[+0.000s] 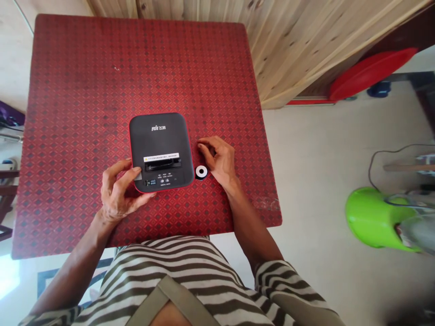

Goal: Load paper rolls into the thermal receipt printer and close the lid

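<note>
A black box-shaped device [160, 149] with a red rim, white lettering and a slot with a label lies on the red patterned table [102, 81]. My left hand [117, 194] grips its near left corner, thumb under the front edge, fingers curled against the side. My right hand [219, 158] rests on the table just right of the device, fingers curled with the tips bent down toward the cloth. A small black ring with a white centre [201, 171] lies between the device and my right hand, touching neither clearly.
A wooden plank wall [272, 40] runs behind the table. A green plastic stool [374, 217] stands on the floor at the right, with a red basin [370, 72] and a cable [390, 154] farther back. My striped shirt fills the bottom.
</note>
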Demonstrator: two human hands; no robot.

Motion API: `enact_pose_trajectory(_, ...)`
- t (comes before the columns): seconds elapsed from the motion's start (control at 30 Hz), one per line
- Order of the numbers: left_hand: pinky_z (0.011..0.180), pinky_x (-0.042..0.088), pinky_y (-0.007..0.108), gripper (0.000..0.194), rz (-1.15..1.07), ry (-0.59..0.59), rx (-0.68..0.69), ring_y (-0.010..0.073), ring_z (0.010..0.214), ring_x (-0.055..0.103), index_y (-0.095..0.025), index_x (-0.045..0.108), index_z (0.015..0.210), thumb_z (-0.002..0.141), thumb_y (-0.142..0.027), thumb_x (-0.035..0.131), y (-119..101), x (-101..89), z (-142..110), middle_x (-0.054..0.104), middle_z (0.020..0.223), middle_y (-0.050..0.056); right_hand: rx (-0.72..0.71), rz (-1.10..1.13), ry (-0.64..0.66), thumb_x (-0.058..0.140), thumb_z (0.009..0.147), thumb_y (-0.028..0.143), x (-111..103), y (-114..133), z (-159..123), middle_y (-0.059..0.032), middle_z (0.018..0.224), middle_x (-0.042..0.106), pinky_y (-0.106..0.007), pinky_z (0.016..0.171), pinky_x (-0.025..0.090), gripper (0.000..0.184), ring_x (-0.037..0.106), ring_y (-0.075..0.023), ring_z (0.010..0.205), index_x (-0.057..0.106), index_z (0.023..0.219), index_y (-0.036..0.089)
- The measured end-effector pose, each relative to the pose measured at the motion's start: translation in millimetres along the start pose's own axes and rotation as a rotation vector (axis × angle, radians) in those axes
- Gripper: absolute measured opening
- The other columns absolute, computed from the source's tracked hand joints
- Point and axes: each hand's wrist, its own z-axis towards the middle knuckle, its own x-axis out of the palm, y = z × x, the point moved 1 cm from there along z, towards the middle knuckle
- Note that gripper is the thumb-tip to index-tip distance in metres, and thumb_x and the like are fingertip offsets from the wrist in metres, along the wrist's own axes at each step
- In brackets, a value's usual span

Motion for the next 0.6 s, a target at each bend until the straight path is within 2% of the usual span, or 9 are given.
enact_pose_trajectory(0.2,0.079,0.07,0.047,0.066,-0.004,-0.005,-0.023,0.0259,0.102,0.074,-0.032,0.056,0.14,0.087,-0.058,0.084,-2.4,-2.4,1.9,0.069,0.126,0.009,0.028,-0.021,0.007,0.055,0.107,0.045,-2.0,1.6,1.2,-0.0056,0.091,0.077,-0.034,0.075,0.053,0.033,0.068,-0.0194,0.077,0.078,0.102,0.023)
enact_pose_trajectory(0.33,0.079,0.07,0.044,0.057,-0.026,0.005,-0.047,0.0235,0.101,0.074,-0.034,0.059,0.136,0.09,-0.056,0.082,-4.0,-3.0,2.3,0.069,0.127,0.008,0.047,-0.012,0.002,0.056,0.106,0.043,-1.7,2.1,1.9,-0.0045,0.088,0.076,-0.033,0.073,0.052,0.03,0.065,-0.0183,0.073,0.079,0.1,0.023)
enact_pose_trajectory(0.5,0.078,0.068,0.042,0.069,-0.16,-0.021,-0.08,0.0257,0.106,0.071,-0.031,0.062,0.139,0.079,-0.048,0.093,-3.3,-0.9,2.4,0.067,0.13,0.011,0.048,0.013,0.0,0.059,0.103,0.037,-1.5,2.5,1.9,-0.0053,0.09,0.077,-0.034,0.074,0.052,0.025,0.066,-0.0188,0.075,0.079,0.1,0.022)
enact_pose_trajectory(0.6,0.079,0.068,0.042,0.068,-0.187,-0.016,-0.109,0.0262,0.11,0.071,-0.032,0.062,0.137,0.08,-0.049,0.092,-2.2,-0.3,2.1,0.066,0.133,0.011,0.042,0.013,0.0,0.059,0.103,0.036,-1.8,2.2,1.4,-0.0056,0.093,0.078,-0.035,0.076,0.053,0.024,0.067,-0.0194,0.077,0.079,0.1,0.022)
